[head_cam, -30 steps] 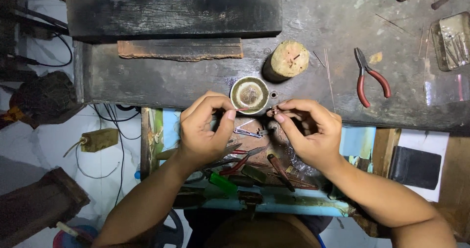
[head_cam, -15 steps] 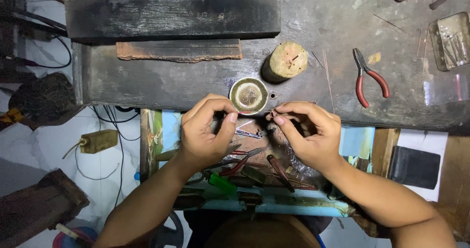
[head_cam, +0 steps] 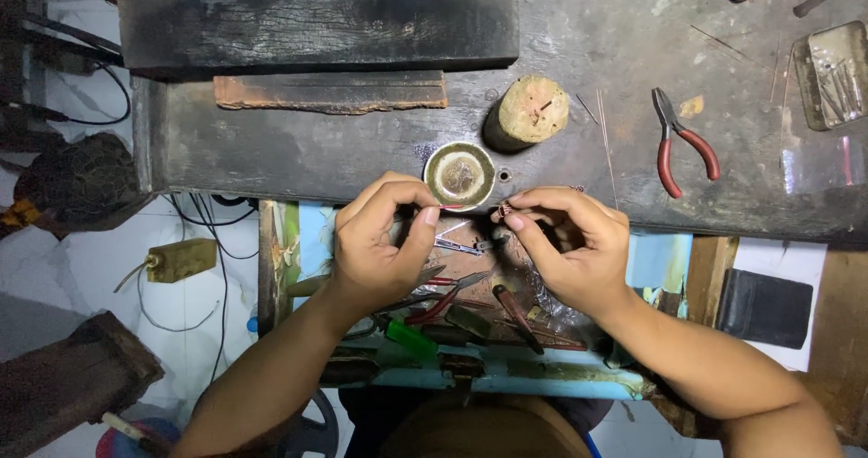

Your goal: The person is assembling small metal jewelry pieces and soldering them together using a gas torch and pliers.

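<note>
Left hand (head_cam: 384, 241): fingertips are pinching a thin wire end, closed.
Right hand (head_cam: 570, 250): is pinching a tiny metal piece (head_cam: 500, 211).
Piece position: is lying between both hands, just below the round tin (head_cam: 459, 174) at the tabletop (head_cam: 316, 151) edge; right hand nearer.

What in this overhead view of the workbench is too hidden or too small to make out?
- The tiny piece pinched between left hand and right hand: too small and covered by fingertips to identify.
- Tools in the open drawer: partly hidden under both hands.
- Contents of the metal tray: cut off by the right edge, too fine to tell.
- The small round dish: its contents cannot be told.
</note>
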